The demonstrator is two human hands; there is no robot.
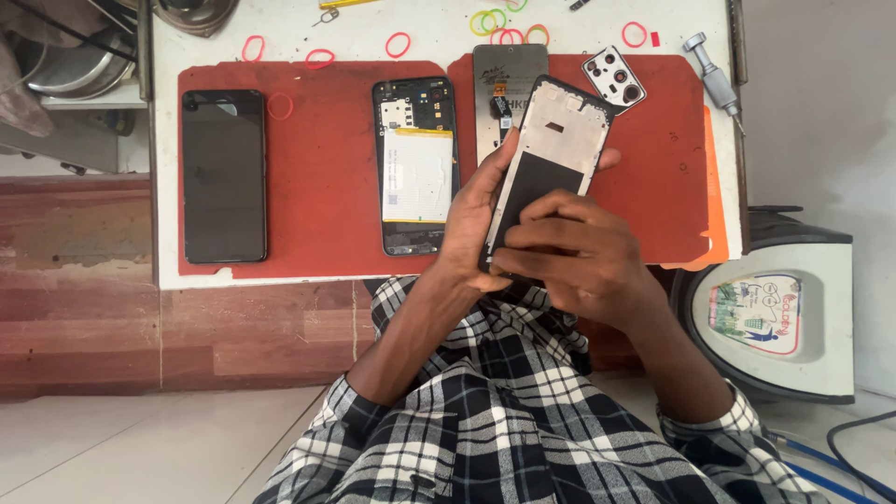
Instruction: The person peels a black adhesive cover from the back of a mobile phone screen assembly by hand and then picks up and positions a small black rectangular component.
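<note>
My left hand (474,217) grips a phone middle frame (558,142), silver with a black lower panel, tilted above the red mat (322,168). My right hand (571,259) rests its fingers across the frame's lower black part. Just left of my hands lies an opened phone (416,164) with its white battery showing. Behind the frame lies a grey display panel (502,70), partly hidden by it. A camera cover piece (614,78) sits to the upper right.
A black phone (224,175) lies face up at the mat's left. Coloured rubber bands (399,43) are scattered along the white table's back. A screwdriver (713,80) lies at the right edge. A round white and black appliance (775,313) stands on the floor to the right.
</note>
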